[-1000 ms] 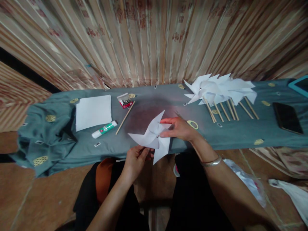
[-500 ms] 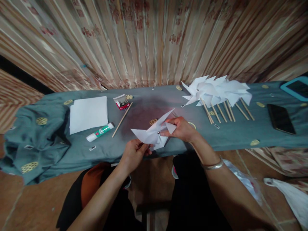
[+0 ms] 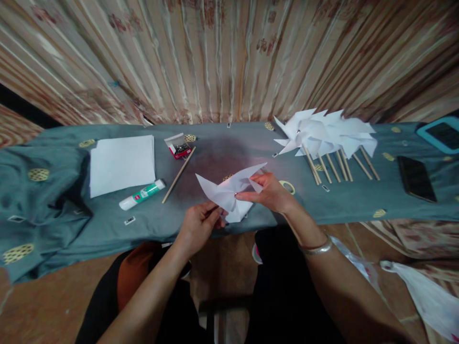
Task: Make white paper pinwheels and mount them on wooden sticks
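A white paper pinwheel (image 3: pixel 224 192) with a small metal pin at its centre is held up between both hands, over the front of the table. My left hand (image 3: pixel 201 223) pinches its lower left edge between thumb and fingers. On the other side my right hand (image 3: pixel 268 191) grips a blade at the right, the thumb lying by the centre pin. No stick shows on this pinwheel. Left of it, a loose wooden stick (image 3: pixel 179 175) lies by an opened red box of pins (image 3: pixel 180 149).
Finished paper pinwheels (image 3: pixel 326 131) on sticks lie overlapped at the back right. Yellow-handled scissors (image 3: pixel 288 187) sit partly behind my right hand. A paper stack (image 3: pixel 123 165) and glue stick (image 3: pixel 141 195) are at left. A phone (image 3: pixel 417 178) and blue-framed device (image 3: pixel 442 135) lie at right.
The view has shifted slightly. Both hands still grip the pinwheel, which has turned a little, and my right thumb now lies straighter along its centre.
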Demonstrator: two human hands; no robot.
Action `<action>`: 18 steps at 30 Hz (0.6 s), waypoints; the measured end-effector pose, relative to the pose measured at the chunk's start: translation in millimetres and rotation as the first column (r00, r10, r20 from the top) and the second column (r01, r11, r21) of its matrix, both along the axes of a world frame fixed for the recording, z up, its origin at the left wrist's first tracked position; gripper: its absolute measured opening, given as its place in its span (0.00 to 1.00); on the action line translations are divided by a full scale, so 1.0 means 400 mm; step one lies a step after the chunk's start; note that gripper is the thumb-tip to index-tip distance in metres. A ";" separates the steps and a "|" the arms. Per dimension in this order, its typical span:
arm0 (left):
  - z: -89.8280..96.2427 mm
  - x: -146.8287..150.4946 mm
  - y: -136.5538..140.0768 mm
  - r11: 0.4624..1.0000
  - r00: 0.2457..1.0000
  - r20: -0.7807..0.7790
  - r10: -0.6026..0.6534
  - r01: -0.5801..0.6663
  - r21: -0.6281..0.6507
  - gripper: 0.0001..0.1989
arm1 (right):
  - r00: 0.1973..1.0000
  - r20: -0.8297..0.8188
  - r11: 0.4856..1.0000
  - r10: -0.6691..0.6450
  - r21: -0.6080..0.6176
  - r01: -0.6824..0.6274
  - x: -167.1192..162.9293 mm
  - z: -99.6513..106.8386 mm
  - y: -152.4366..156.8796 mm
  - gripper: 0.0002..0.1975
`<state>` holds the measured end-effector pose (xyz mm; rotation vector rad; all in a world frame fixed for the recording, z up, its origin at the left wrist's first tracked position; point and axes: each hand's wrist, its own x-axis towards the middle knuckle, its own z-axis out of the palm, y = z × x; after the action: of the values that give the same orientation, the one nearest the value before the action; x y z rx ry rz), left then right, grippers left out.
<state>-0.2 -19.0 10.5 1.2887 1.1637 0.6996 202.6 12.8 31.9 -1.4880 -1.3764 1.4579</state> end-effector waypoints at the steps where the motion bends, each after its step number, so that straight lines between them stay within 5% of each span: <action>1: 0.000 -0.005 0.004 0.999 1.000 -0.015 -0.012 0.013 0.034 0.11 | 1.000 -0.025 1.000 -0.006 -0.006 0.006 -0.002 0.000 0.001 0.15; 6: 0.002 -0.026 0.018 0.952 0.986 -0.166 -0.029 0.078 0.295 0.11 | 0.987 -0.156 0.997 -0.043 -0.067 0.033 -0.014 -0.004 0.005 0.14; 18: -0.006 -0.018 0.017 0.879 0.976 -0.215 0.034 0.073 0.470 0.13 | 0.966 -0.198 0.985 -0.164 -0.084 0.150 -0.024 -0.026 -0.002 0.15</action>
<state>-7.5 -12.3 8.2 1.8285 1.1918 0.8824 193.0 12.0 21.6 -1.4108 -1.0709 1.5228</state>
